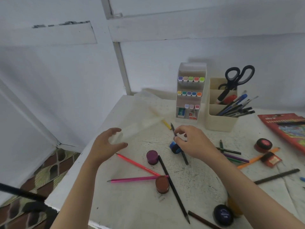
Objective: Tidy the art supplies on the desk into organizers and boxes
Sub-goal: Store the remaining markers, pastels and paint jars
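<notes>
My right hand (193, 141) pinches a dark pencil (184, 157) near its tip, just above a small blue paint pot (174, 147). My left hand (105, 144) curls around the end of a translucent white tube (140, 128) that lies on the desk. A white marker organizer (189, 91) with coloured markers and a cream pen holder (219, 119) with scissors and pens stand at the back. Loose pink pencils (137, 164), a long black pencil (173, 187), and purple (152, 157) and brown (162, 184) paint pots lie in front of my hands.
A red coloured-pencil box (287, 128) lies at the right edge. Green, purple and orange pencils (234, 156), a red pot (263, 144) and a small brown packet (271, 159) lie right of my hand. A dark oval object (223, 214) sits near the front edge. The desk drops off on the left.
</notes>
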`<action>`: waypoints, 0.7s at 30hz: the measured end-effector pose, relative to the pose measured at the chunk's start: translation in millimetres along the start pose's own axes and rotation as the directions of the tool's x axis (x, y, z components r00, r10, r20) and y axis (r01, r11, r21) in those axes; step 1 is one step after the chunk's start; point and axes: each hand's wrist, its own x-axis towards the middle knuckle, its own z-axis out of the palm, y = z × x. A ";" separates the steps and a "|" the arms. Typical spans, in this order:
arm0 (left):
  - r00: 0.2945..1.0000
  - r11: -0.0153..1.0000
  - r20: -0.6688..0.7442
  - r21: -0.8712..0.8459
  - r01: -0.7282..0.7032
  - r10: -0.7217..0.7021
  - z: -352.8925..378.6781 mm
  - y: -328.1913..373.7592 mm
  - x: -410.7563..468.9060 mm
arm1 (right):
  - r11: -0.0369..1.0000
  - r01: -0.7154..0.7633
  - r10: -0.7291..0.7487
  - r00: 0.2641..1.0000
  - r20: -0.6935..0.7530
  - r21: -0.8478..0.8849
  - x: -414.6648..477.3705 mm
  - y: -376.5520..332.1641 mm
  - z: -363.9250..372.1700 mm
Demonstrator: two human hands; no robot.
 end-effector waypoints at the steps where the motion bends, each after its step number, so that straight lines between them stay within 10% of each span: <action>1: 1.000 0.998 0.000 -0.068 0.003 -0.003 -3.0 3.9 -1.1 | 1.000 0.018 -0.018 1.000 -0.017 0.003 0.5 0.1 0.0; 14: 0.955 0.874 0.210 -0.479 -0.084 0.207 -17.1 83.7 -21.5 | 0.942 0.310 -0.200 0.827 -0.525 0.131 -29.7 -0.3 -43.6; 21: 0.992 0.843 0.115 -0.538 0.018 0.053 34.9 122.8 -43.1 | 0.992 0.068 0.018 0.763 -0.646 0.108 -73.1 36.3 -80.2</action>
